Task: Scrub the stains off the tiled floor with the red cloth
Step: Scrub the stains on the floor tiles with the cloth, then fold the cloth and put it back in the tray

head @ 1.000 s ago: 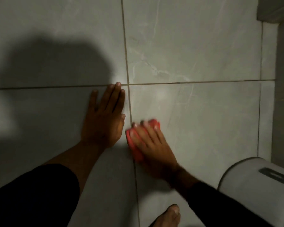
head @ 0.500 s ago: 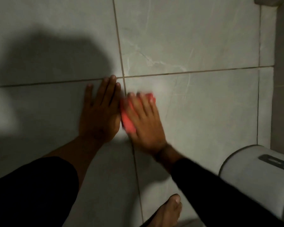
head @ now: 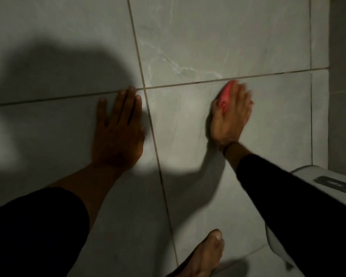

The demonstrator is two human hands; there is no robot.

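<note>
At the far left we see a broad dark shadow (head: 54, 76) falling across the grey tiled floor (head: 218, 33), and below it a black sleeve (head: 34, 234) pushed up the forearm. Our left hand (head: 118, 132) lies flat on the tile, palm down, fingers stretched out and close together, holding nothing; its fingertips reach the horizontal grout line (head: 188, 83) and its thumb side sits just beside the slanting grout line (head: 158, 156) that runs down the floor.

Across that line, well apart from the left hand, our right hand (head: 231, 116) presses down on the next tile with the red cloth (head: 226, 95) under its fingers. The cloth is mostly covered; only a red strip shows along the thumb side and at the fingertips, just below the horizontal grout line. The hand is blurred, so we cannot tell how tightly the fingers curl on the cloth. We cannot make out any stains in this dim light.

Lower down, a bare foot (head: 208, 256) rests on the floor near the bottom edge. At the right, the right arm's black sleeve (head: 298, 216) crosses in front of a white appliance (head: 318, 176) with a dark recessed handle, and a wall (head: 344, 76) rises at the far right edge.
</note>
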